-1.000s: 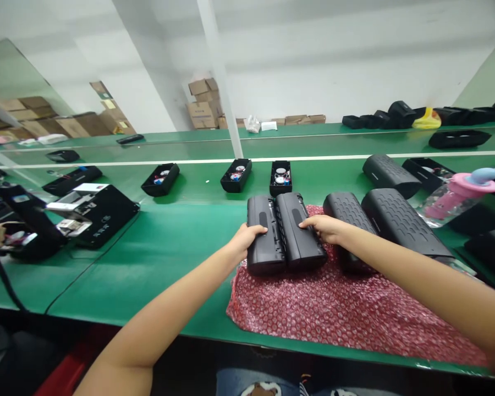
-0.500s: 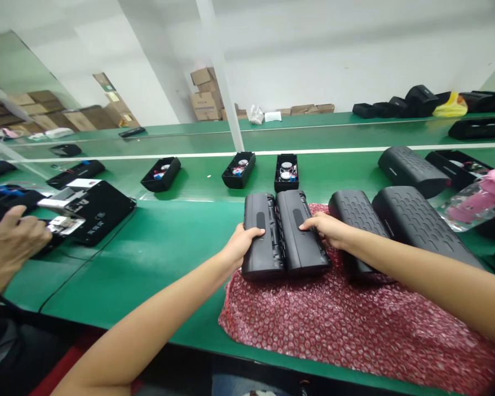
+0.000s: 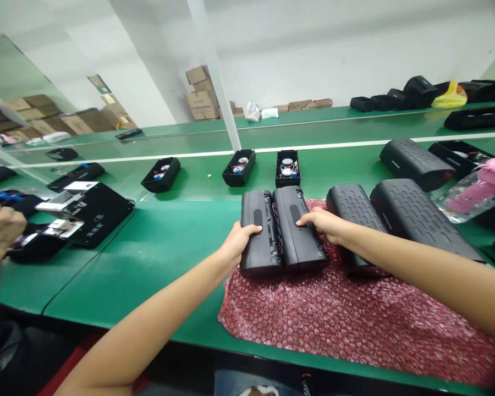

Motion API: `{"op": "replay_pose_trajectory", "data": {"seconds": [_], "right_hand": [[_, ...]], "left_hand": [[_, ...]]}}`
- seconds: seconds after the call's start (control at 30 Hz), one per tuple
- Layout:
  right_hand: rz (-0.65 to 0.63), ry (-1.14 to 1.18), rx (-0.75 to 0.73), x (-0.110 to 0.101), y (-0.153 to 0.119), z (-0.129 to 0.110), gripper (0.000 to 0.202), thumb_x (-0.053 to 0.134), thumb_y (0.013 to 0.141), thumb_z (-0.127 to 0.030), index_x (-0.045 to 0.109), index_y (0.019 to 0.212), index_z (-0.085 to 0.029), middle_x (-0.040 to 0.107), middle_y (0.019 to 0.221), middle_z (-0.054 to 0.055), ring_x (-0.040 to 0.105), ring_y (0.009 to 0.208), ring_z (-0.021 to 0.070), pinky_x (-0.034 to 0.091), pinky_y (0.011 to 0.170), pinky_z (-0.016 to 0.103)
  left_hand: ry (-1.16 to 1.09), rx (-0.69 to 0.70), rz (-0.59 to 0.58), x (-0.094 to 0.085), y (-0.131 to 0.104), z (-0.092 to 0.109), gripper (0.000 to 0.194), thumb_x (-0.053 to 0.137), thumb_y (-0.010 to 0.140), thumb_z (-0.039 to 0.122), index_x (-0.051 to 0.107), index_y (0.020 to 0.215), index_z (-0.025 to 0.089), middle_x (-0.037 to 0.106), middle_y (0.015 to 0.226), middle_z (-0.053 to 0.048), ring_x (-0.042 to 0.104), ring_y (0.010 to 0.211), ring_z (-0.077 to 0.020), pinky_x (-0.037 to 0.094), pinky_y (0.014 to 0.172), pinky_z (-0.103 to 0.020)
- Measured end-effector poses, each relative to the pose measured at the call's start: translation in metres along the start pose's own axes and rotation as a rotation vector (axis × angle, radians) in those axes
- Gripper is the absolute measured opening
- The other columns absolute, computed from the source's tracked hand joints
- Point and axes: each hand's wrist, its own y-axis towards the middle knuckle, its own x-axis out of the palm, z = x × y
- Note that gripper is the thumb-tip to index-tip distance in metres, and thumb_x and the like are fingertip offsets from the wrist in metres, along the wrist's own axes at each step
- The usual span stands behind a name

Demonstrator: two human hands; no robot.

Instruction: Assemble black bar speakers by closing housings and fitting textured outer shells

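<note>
Two black speaker housings stand side by side on red bubble wrap [image 3: 313, 313]. My left hand [image 3: 240, 240] grips the left speaker housing [image 3: 253, 250], its thumb on the top face and its fingers hidden down the outer side. Around the right speaker housing [image 3: 299, 242] my right hand [image 3: 319, 223] is closed, thumb on top, other fingers mostly hidden behind the far side. Each housing has a dark oval pad on its top face. Just right of my right hand lie a textured black speaker [image 3: 352, 206] and a larger textured speaker [image 3: 416, 217].
Open speaker shells with wired drivers inside, such as one shell [image 3: 287, 168], sit along the green line behind. A co-worker's hand [image 3: 2, 228] is at far left, near a black box device [image 3: 94, 214] with a cable. A pink-lidded bottle [image 3: 478, 190] lies at right.
The co-worker's hand has moved left and up, away from the black device, uncovering a black shell there. My hands keep their hold; the view has shifted slightly.
</note>
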Motion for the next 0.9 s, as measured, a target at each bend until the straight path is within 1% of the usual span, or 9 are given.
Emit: {"op": "replay_pose_trajectory", "data": {"seconds": [0.3, 0.47, 0.6, 0.77, 0.9], "right_hand": [[-0.002, -0.008, -0.001, 0.0003, -0.0005, -0.0012, 0.044, 0.069, 0.063, -0.024, 0.044, 0.098, -0.022, 0.061, 0.077, 0.001, 0.056, 0.060, 0.0172, 0.038, 0.050, 0.027], [-0.003, 0.003, -0.003, 0.0003, -0.0006, -0.0015, 0.044, 0.069, 0.063, -0.023, 0.043, 0.099, -0.022, 0.061, 0.077, 0.001, 0.057, 0.060, 0.0175, 0.039, 0.049, 0.027], [-0.017, 0.007, -0.005, 0.0009, -0.0014, -0.0022, 0.043, 0.068, 0.064, -0.022, 0.044, 0.099, -0.021, 0.061, 0.074, 0.000, 0.053, 0.055, 0.0155, 0.036, 0.048, 0.027], [0.001, -0.001, -0.001, 0.0018, -0.0036, -0.0033, 0.042, 0.068, 0.065, -0.021, 0.043, 0.099, -0.022, 0.058, 0.070, -0.002, 0.047, 0.049, 0.0121, 0.033, 0.046, 0.025], [0.003, -0.004, 0.005, 0.0011, -0.0029, -0.0028, 0.042, 0.067, 0.066, -0.021, 0.042, 0.100, -0.022, 0.057, 0.069, -0.002, 0.046, 0.048, 0.0120, 0.032, 0.045, 0.025]], "left_hand": [[-0.003, 0.016, -0.002, 0.0007, -0.0027, 0.0008, 0.035, 0.064, 0.076, 0.012, 0.046, 0.106, 0.017, 0.065, 0.087, -0.007, 0.063, 0.063, -0.0181, 0.058, 0.058, -0.033], [-0.008, 0.020, -0.006, 0.0005, -0.0008, -0.0001, 0.035, 0.063, 0.076, 0.012, 0.046, 0.106, 0.017, 0.065, 0.086, -0.007, 0.063, 0.064, -0.0190, 0.058, 0.059, -0.034], [-0.005, 0.019, -0.002, 0.0003, -0.0003, -0.0008, 0.034, 0.063, 0.075, 0.012, 0.046, 0.105, 0.017, 0.065, 0.085, -0.006, 0.063, 0.064, -0.0187, 0.059, 0.060, -0.034], [-0.002, 0.011, 0.002, 0.0008, -0.0001, -0.0003, 0.033, 0.063, 0.076, 0.012, 0.046, 0.104, 0.018, 0.064, 0.083, -0.005, 0.062, 0.062, -0.0180, 0.058, 0.058, -0.033], [-0.001, 0.006, 0.000, 0.0009, 0.0000, 0.0001, 0.033, 0.063, 0.076, 0.012, 0.046, 0.104, 0.018, 0.064, 0.082, -0.006, 0.063, 0.062, -0.0187, 0.058, 0.058, -0.034]]}}
